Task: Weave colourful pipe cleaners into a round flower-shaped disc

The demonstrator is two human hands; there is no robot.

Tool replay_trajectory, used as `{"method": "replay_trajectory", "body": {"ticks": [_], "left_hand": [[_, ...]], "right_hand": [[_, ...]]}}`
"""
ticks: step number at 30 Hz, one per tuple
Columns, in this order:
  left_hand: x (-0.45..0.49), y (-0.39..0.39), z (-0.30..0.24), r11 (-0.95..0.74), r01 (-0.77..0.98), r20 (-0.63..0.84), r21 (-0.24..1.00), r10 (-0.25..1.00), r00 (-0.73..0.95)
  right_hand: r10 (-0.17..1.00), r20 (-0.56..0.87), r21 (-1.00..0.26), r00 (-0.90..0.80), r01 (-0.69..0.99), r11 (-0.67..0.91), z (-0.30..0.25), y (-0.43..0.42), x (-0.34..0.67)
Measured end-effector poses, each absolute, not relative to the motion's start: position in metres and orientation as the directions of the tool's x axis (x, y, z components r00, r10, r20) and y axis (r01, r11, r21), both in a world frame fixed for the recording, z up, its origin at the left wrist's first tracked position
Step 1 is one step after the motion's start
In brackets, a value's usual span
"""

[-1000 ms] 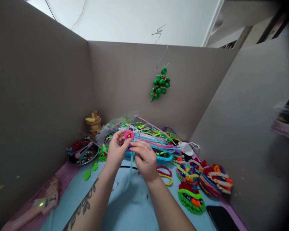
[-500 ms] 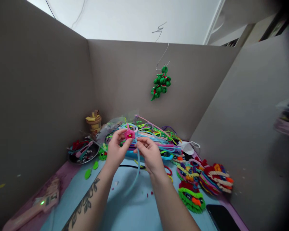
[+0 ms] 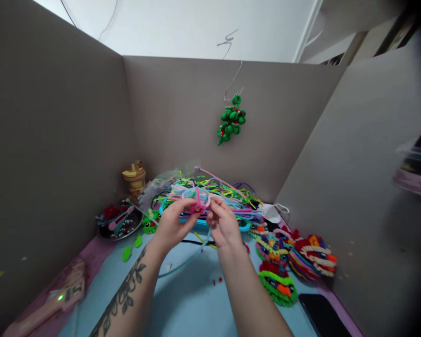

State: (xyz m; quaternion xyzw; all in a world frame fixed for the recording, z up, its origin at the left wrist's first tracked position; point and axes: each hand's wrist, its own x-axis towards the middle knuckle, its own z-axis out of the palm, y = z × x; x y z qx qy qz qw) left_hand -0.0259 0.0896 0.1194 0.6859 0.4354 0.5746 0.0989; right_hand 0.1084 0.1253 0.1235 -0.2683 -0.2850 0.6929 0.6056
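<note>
Head view — left hand (image 3: 177,225) and right hand (image 3: 227,225) close together at mid-frame.
Black phone (image 3: 319,316) at lower right, pink tool (image 3: 70,290) with a green light at lower left; at centre, left fingertips pinch a pink flower (image 3: 198,207), right ones a blue pipe cleaner (image 3: 182,266) curving down leftward — whether they touch the flower, I cannot tell. Behind, a blue tray (image 3: 244,228) heaped with pipe cleaners; farther, a green ornament (image 3: 232,119) hanging at upper centre.

The right forearm (image 3: 247,290) is bare, and the left forearm (image 3: 145,290), bare too, carries a dark tattoo (image 3: 125,292) of a leafy sprig with pointed leaves.
</note>
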Motion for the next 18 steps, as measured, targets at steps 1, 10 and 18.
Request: {"method": "replay_trajectory", "body": {"ticks": [1,10,18], "left_hand": [[-0.025,0.089,0.12,-0.603,0.476,0.701,0.64,0.712,-0.041],[-0.027,0.098,0.128,-0.368,-0.012,0.348,0.93,0.888,-0.3],[-0.024,0.08,0.143,-0.283,-0.063,0.277,0.957,0.957,-0.085]], "right_hand": [[0.991,-0.045,-0.71,-0.126,-0.694,-0.121,0.124,0.126,0.11],[0.986,0.05,-0.827,-0.162,-0.561,-0.05,0.129,0.12,0.125],[0.626,0.778,-0.625,0.055,0.181,0.76,0.147,0.09,0.139]]}}
